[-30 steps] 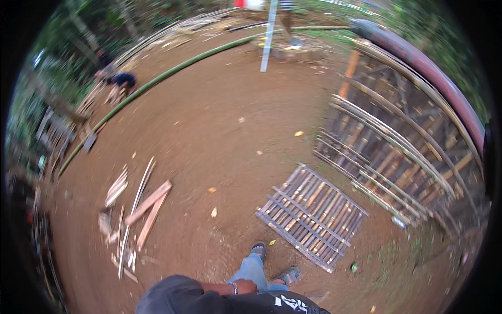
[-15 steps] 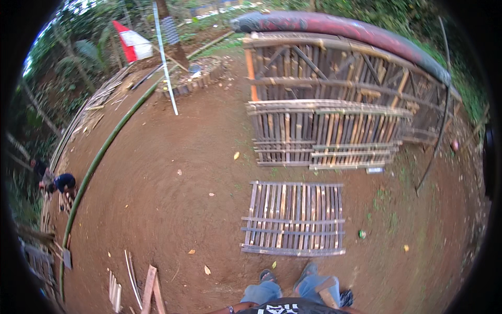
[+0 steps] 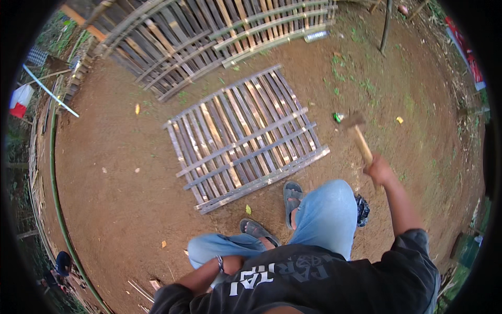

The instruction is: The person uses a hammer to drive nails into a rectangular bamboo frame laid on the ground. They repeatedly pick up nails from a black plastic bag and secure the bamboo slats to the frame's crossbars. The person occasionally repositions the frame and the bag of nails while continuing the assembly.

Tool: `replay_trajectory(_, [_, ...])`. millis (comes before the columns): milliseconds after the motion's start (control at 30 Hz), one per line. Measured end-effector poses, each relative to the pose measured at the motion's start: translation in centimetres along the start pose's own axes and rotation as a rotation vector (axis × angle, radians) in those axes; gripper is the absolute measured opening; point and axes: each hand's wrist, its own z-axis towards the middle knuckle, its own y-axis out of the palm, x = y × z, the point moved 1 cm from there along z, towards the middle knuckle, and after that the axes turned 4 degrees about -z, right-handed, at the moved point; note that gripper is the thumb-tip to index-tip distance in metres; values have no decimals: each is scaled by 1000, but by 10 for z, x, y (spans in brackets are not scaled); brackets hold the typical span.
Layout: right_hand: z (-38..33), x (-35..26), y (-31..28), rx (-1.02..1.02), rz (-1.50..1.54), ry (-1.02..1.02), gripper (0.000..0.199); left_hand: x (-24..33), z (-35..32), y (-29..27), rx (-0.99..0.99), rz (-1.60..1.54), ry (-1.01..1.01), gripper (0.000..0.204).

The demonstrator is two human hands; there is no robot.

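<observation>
My right hand (image 3: 378,170) grips the wooden handle of a hammer (image 3: 357,134), whose dark head points away from me over the dirt. A flat bamboo slat panel (image 3: 246,135) lies on the ground just ahead of my sandalled feet (image 3: 293,194). My left hand is tucked low by my left knee, with only the wrist and forearm (image 3: 217,266) showing, so its fingers are hidden. I am bent low over the panel's near edge in blue jeans and a dark shirt.
More bamboo panels (image 3: 209,42) lean stacked at the top. A long green bamboo pole (image 3: 56,209) curves along the left. A small green object (image 3: 339,117) lies beside the hammer head. Another person (image 3: 61,264) crouches at the lower left. Loose slats (image 3: 146,288) lie near my left side.
The view has swung right and down onto the flat panel, which is now close to my feet. My right hand with the hammer has come into view beside the panel.
</observation>
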Motion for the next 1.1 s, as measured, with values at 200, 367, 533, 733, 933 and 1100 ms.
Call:
replay_trajectory(200, [96,104,181,130,136,248,32,-5,106,-155,466,47,-60,40])
replay_trajectory(367, [57,155,374,40,135,457,42,4,201,-242,1050,20,159,53])
replay_trajectory(533, [-28,133,487,-133,407,642,47,17,250,-279,670,534,-177,68])
replay_trajectory(733, [-47,113,515,-126,607,785,54,6,292,-321,685,1012,-582,100])
replay_trajectory(933, [-28,139,516,-171,509,778,59,10,316,-319,640,962,-701,117])
replay_trajectory(1100, [-29,149,524,-177,293,705,56,22,310,-323,570,986,-741,121])
